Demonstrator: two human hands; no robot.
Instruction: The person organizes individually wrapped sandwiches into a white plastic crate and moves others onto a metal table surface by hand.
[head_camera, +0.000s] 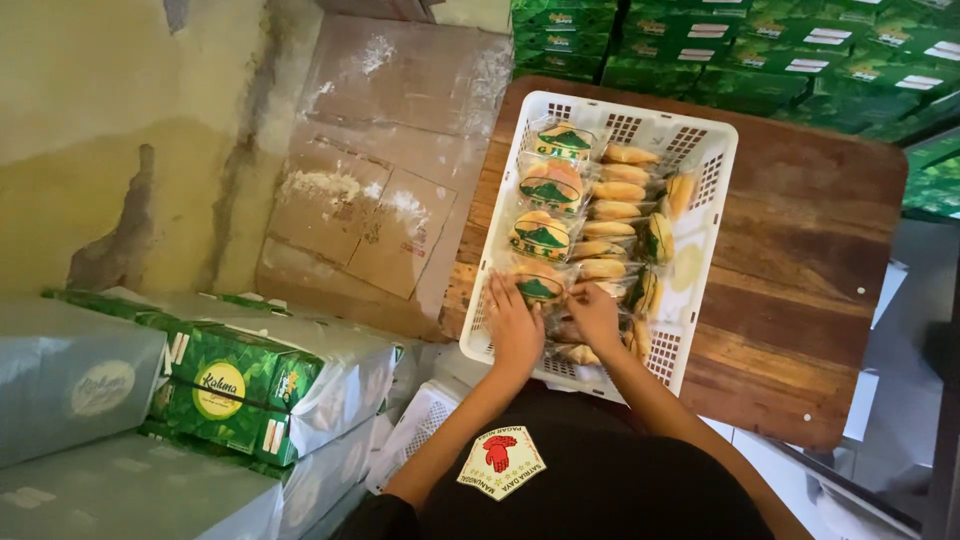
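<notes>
A white perforated plastic crate (712, 170) rests on a wooden table (800, 250). Inside it lie several clear packets of golden round pastries with green and yellow labels (548, 190), lined up in rows. My left hand (514, 325) lies on the packets at the crate's near left corner, next to the nearest labelled packet (540, 285). My right hand (594, 313) presses on packets (600, 268) just to the right of it. Both hands have fingers laid over the packets; whether they grip one is unclear.
Green cartons (760, 45) are stacked behind the table. Green boxes wrapped in plastic (230, 385) are piled at the left. Flattened cardboard (380, 170) leans against a stained wall. Another white crate (420, 425) sits below the table's near edge.
</notes>
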